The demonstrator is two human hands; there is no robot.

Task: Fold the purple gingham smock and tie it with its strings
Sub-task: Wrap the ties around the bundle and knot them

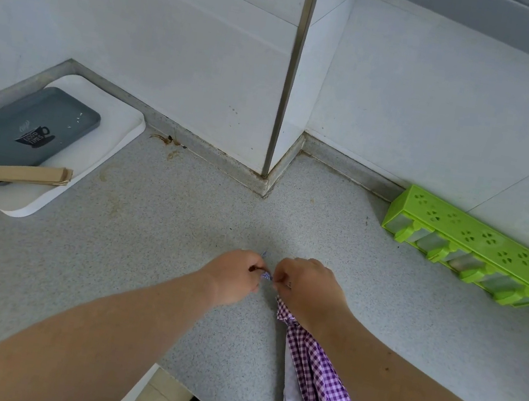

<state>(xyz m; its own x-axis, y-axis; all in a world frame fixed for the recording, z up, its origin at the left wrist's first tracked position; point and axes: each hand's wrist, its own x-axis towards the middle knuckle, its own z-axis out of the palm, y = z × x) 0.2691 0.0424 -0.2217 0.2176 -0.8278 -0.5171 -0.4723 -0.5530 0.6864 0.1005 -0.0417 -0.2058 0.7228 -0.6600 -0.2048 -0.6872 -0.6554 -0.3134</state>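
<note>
Near the green plastic spice rack (477, 248), on the speckled grey countertop (144, 250), the left hand (233, 278) and right hand (307, 290) are each pinching a thin gingham string (265, 275), probably tightening a knot; the purple gingham cotton smock (324, 383) is trailing beneath the right wrist, off the counter's near edge.

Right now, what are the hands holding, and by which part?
Both the left hand and right hand pinch a thin string of the purple smock, close together near the string's end.
</note>
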